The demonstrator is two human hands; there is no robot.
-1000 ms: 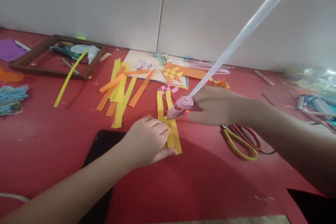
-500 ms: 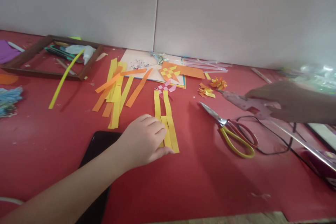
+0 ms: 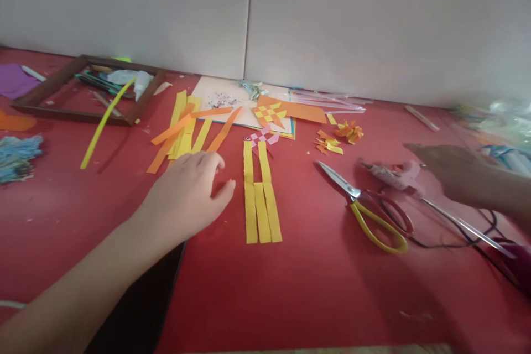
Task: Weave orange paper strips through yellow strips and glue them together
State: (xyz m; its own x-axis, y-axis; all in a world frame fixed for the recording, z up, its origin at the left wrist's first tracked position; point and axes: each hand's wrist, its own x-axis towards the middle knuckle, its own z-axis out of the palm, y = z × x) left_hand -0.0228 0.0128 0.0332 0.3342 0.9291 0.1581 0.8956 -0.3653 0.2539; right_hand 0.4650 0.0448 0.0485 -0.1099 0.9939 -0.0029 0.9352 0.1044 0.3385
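My left hand hovers over the near end of a pile of yellow and orange paper strips, thumb and index finger apart, with nothing visible in it. To its right, yellow strips lie upright side by side: two longer ones and a shorter one between them. Just beyond their far ends is a pink woven paper fish. My right hand, blurred, is off the pink glue gun, its fingers stretched out beside it. The glue gun rests on the table with a clear glue stick in its back.
Scissors lie left of the glue gun's black cord. At the back are an orange-yellow woven fish, pale paper and paper scraps. A wooden frame surrounds tools. A black flat device lies under my left forearm.
My left hand has left the upright yellow strips and moved left to the strip pile. My right hand has let go of the glue gun, now lying on the table, and drawn back right.
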